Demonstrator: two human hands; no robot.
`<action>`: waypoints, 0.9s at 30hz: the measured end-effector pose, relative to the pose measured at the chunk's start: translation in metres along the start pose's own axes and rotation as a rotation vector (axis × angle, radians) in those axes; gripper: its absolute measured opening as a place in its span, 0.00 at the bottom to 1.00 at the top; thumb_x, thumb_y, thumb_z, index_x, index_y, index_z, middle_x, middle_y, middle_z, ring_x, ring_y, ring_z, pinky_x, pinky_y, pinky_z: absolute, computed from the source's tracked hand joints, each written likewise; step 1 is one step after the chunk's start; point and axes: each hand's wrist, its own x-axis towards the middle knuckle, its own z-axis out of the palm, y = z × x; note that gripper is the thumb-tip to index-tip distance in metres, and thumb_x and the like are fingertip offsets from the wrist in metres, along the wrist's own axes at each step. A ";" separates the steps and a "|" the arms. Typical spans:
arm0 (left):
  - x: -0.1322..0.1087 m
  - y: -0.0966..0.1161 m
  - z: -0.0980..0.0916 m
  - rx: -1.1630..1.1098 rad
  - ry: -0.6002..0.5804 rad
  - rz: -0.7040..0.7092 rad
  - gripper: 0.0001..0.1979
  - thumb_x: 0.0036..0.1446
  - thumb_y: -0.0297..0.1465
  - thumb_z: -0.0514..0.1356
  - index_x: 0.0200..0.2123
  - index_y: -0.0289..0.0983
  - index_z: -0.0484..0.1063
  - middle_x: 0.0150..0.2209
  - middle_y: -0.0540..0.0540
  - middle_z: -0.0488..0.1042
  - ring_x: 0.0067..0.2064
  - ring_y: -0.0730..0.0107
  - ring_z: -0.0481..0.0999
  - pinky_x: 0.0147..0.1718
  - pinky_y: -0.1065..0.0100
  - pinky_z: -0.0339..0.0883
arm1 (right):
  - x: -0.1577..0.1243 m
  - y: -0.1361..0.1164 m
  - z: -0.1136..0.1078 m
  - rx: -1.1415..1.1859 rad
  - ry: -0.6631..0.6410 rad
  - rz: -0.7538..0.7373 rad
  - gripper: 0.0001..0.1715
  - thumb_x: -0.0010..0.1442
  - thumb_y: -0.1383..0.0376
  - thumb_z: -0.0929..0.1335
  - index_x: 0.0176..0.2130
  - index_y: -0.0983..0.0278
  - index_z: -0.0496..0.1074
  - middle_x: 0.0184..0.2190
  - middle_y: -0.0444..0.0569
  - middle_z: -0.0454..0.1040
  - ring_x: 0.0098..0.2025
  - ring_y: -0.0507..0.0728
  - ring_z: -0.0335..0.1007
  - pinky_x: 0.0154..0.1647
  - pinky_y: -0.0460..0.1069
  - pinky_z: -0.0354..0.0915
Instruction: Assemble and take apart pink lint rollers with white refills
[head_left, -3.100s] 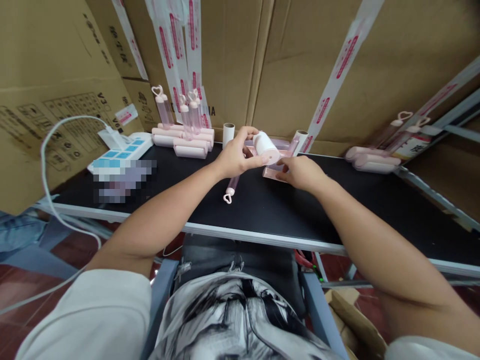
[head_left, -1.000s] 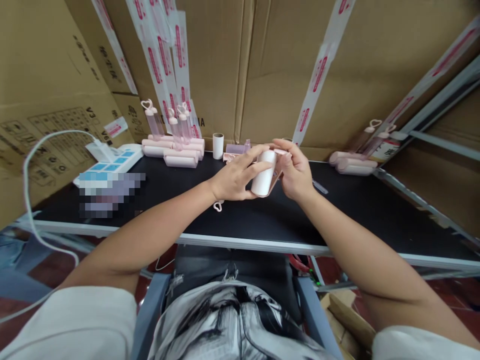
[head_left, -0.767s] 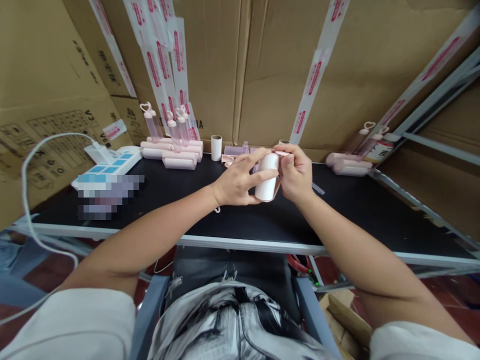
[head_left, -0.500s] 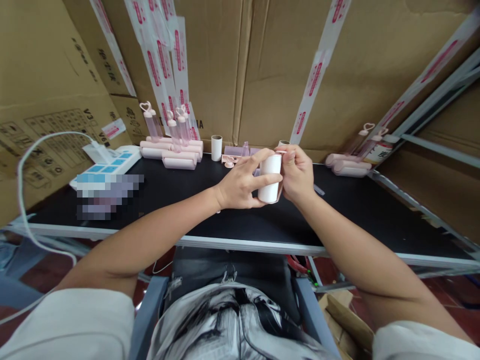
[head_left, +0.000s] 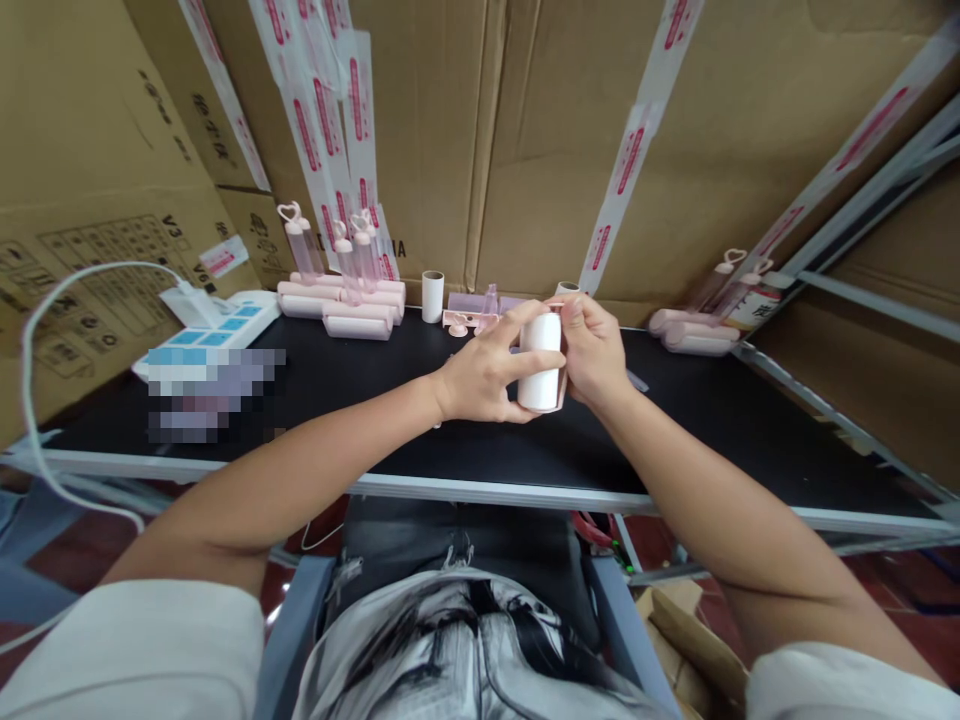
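One white cable (head_left: pixel 28 370) loops up at my far left to a white plastic power strip (head_left: pixel 217 335) with blue socket panels, lying on the black table (head_left: pixel 750 440). Just right of it sit several pale pink rounded cases (head_left: pixel 360 320), grouped together, with clear pinkish tubes (head_left: pixel 346 270) topped by heart-shaped loops standing among them. Next comes a white open-ended tube (head_left: pixel 432 298), upright near the cardboard, then small pale pink plastic parts (head_left: pixel 459 322).

My left hand (head_left: pixel 487 370) holds a white cylindrical roll (head_left: pixel 538 365) nearly upright over the middle of the table, one finger across its front. Along the roll's right side shows a thin pink plastic frame (head_left: pixel 562 388), which my right hand (head_left: pixel 596 345) grips, thumb near its upper end. Behind that hand peeks another white tube (head_left: pixel 568 288), mostly hidden. A clear plastic strip (head_left: pixel 637 382) lies just beyond my right wrist. Farther right rest more pink cases (head_left: pixel 701 337), near a labelled jar (head_left: pixel 761 300).
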 end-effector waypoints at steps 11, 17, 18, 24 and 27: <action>-0.008 -0.020 0.006 0.131 -0.111 0.104 0.60 0.63 0.21 0.65 0.83 0.53 0.30 0.84 0.30 0.39 0.83 0.42 0.52 0.73 0.34 0.62 | 0.000 0.015 -0.010 -0.003 -0.014 -0.093 0.28 0.70 0.33 0.65 0.51 0.48 0.79 0.41 0.46 0.76 0.40 0.59 0.74 0.46 0.56 0.73; -0.009 -0.022 0.008 0.099 -0.063 0.097 0.61 0.66 0.24 0.65 0.82 0.50 0.21 0.83 0.29 0.46 0.83 0.46 0.53 0.75 0.36 0.60 | -0.001 0.015 -0.010 0.016 -0.029 -0.165 0.25 0.72 0.37 0.66 0.50 0.48 0.80 0.44 0.46 0.77 0.44 0.59 0.76 0.54 0.56 0.74; -0.010 -0.022 0.008 0.097 -0.060 0.098 0.60 0.67 0.24 0.64 0.82 0.50 0.21 0.83 0.30 0.47 0.83 0.47 0.53 0.75 0.36 0.60 | -0.001 0.015 -0.010 0.010 -0.024 -0.157 0.26 0.71 0.36 0.66 0.50 0.49 0.80 0.44 0.46 0.77 0.44 0.60 0.76 0.54 0.56 0.74; -0.011 -0.024 0.010 0.084 -0.094 0.100 0.62 0.65 0.20 0.63 0.81 0.56 0.20 0.84 0.36 0.41 0.83 0.49 0.50 0.75 0.39 0.62 | -0.003 0.015 -0.008 -0.031 -0.005 -0.088 0.30 0.68 0.32 0.66 0.49 0.50 0.79 0.41 0.47 0.75 0.44 0.62 0.75 0.49 0.58 0.75; -0.011 -0.023 0.010 0.067 -0.101 0.098 0.63 0.64 0.19 0.63 0.81 0.57 0.20 0.84 0.37 0.39 0.83 0.50 0.49 0.75 0.39 0.63 | -0.004 0.015 -0.008 -0.027 0.002 -0.081 0.30 0.67 0.32 0.67 0.49 0.49 0.79 0.40 0.47 0.74 0.42 0.62 0.74 0.47 0.58 0.74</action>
